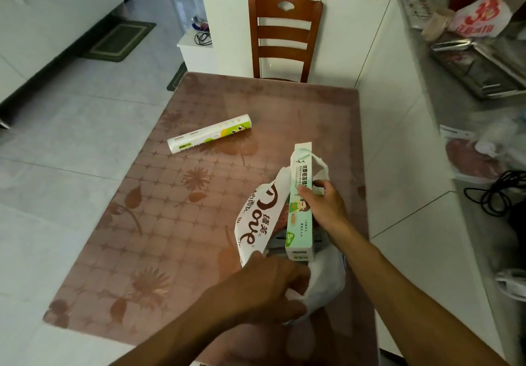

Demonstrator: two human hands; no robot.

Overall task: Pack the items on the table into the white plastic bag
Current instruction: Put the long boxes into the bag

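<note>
A white plastic bag (257, 217) with brown lettering lies open at the near right of the table (159, 223). My right hand (323, 203) grips a long green and white box (301, 200) and holds it tilted, its lower end inside the bag's mouth. My left hand (273, 283) clutches the near edge of the bag, holding it open. A white roll (210, 137) with a green cartoon label lies on its side farther back on the table, left of centre, apart from both hands.
A wooden chair (284, 38) stands at the table's far end. A white counter (421, 143) runs along the right, bearing a metal tray (481, 69), another printed bag (481, 15) and black cables (492, 192). Tiled floor lies to the left.
</note>
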